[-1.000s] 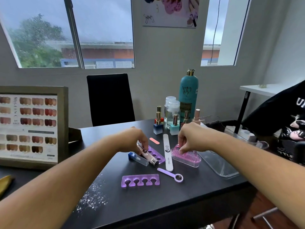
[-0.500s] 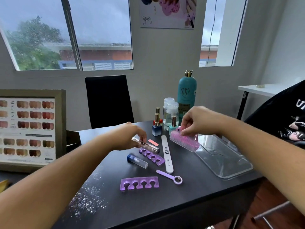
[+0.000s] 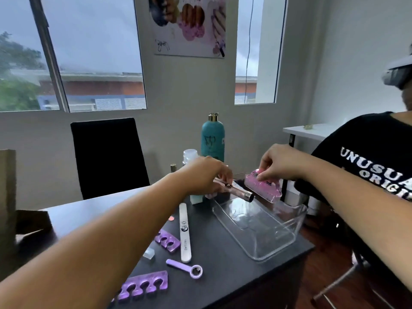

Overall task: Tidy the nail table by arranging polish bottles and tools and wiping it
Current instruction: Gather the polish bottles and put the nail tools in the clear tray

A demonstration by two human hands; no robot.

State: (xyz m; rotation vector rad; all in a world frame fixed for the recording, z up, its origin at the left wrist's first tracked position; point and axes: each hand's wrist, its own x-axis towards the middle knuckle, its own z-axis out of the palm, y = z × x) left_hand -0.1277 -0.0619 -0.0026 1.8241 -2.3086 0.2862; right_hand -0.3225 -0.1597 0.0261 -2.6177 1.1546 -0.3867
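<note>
My left hand (image 3: pixel 207 175) grips a rose-gold pen-shaped nail tool (image 3: pixel 239 191) and holds it above the far end of a clear plastic tray (image 3: pixel 287 238). My right hand (image 3: pixel 277 162) pinches a pink nail brush (image 3: pixel 265 189) over the tray's far edge, just right of the tool. On the dark table (image 3: pixel 223 275) lie a white nail file (image 3: pixel 185 233), two purple toe separators (image 3: pixel 142 285) (image 3: pixel 167 240) and a lilac cuticle tool (image 3: pixel 185 267). A tall teal bottle (image 3: pixel 213 137) stands at the back; my left hand hides most of the small polish bottles.
A black chair (image 3: pixel 107 157) stands behind the table. Another person in a black shirt (image 3: pixel 367 166) sits at the right, close to the tray. A small clear block (image 3: pixel 149 254) lies beside my left forearm. A brown frame edge (image 3: pixel 7 197) stands at the far left.
Both hands lifted their items off the table and carried them right, over the clear tray. The camera turned right, so the swatch frame has slid mostly out of view.
</note>
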